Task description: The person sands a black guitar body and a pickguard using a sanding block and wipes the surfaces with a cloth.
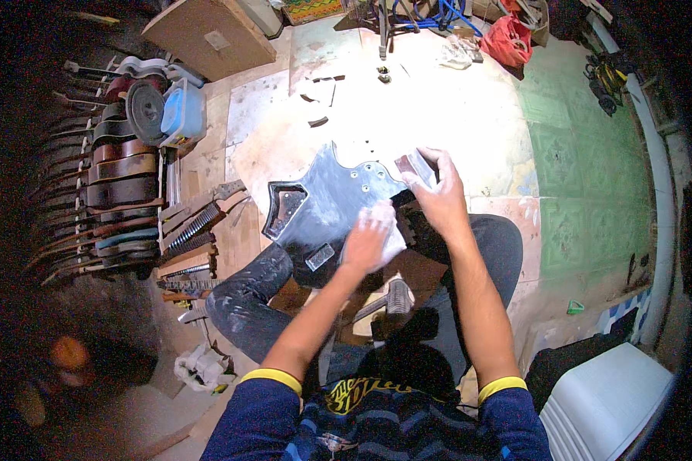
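A grey electric guitar body (327,192), smeared with white dust, lies across my lap. It has a dark-edged cutout at its left, a small rectangular cavity lower down and several holes near its upper right. My left hand (370,237) rests on its lower right part, fingers stretched out and coated in white dust. Something white shows beside that palm; I cannot tell whether it is dust or cloth. At the body's upper right edge, my right hand (442,192) is closed around a sanding block (417,169) with a reddish-brown face.
Several guitars (123,169) stand in a row at the left, beside a blue-lidded tub (178,115). Tools, including a file (192,230), lie left of my knee. A cardboard box (207,38) and red bag (507,40) are far off. A white ridged container (607,396) stands near right.
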The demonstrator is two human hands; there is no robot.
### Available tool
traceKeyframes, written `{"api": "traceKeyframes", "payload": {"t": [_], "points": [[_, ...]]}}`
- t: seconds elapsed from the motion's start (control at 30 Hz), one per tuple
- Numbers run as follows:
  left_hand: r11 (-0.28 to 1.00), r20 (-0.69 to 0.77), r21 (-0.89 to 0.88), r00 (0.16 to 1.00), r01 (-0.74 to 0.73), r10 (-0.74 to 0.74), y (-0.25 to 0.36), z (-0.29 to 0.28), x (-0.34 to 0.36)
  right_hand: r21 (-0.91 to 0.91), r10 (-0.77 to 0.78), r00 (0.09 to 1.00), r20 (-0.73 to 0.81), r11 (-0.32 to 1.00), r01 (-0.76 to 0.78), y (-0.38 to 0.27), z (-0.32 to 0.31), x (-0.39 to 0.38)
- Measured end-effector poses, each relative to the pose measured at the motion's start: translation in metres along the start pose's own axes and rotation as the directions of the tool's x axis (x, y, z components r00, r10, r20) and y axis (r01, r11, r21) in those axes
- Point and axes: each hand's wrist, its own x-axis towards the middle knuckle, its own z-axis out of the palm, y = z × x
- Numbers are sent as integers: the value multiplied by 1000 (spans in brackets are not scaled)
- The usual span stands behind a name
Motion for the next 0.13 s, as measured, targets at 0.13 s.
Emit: {"api": "traceKeyframes", "payload": {"t": [0.13], "points": [[928, -183, -80, 909, 365, -374, -80, -5, -37, 41, -15, 1000, -13, 999, 15, 20, 11, -14]]}}
